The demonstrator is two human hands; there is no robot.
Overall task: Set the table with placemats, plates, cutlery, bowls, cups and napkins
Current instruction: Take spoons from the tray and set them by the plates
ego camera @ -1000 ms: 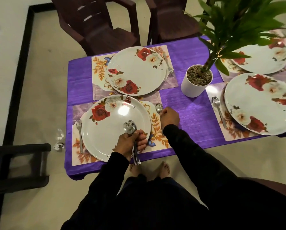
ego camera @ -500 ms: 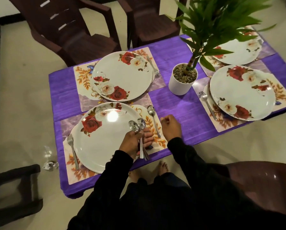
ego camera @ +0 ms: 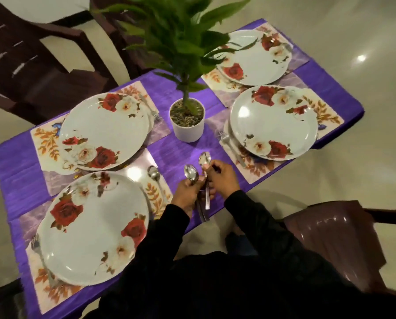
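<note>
Item: spoons, in hand. My left hand gripped a small bundle of spoons by the handles, bowls upward, over the near edge of the purple-clothed table. My right hand pinched one spoon by its neck, drawing it clear of the bundle. I judged it was meant for the near right setting, which had a fork but no spoon.

Item: placed spoon. It lay on the near left placemat, just right of the near left plate, bowl pointing away from me, mirroring the fork on the plate's far side.

Item: near right plate. It sat on its own placemat, with a fork just beside its left rim. The mat's right strip was bare.

Item: far left plate. It had a fork at its far edge, blurred; I could not tell whether a spoon lay there too.

Item: far right plate. It was partly screened by leaves, and its cutlery was not discernible.

Item: white pot. It stood mid-table between the settings and held gravel and a green plant.

Contents of all four plates: nothing. Bowls, cups and napkins: none in sight, so by my reckoning the task stood at the cutlery stage.

Item: dark chairs, drawn back from the table.
</note>
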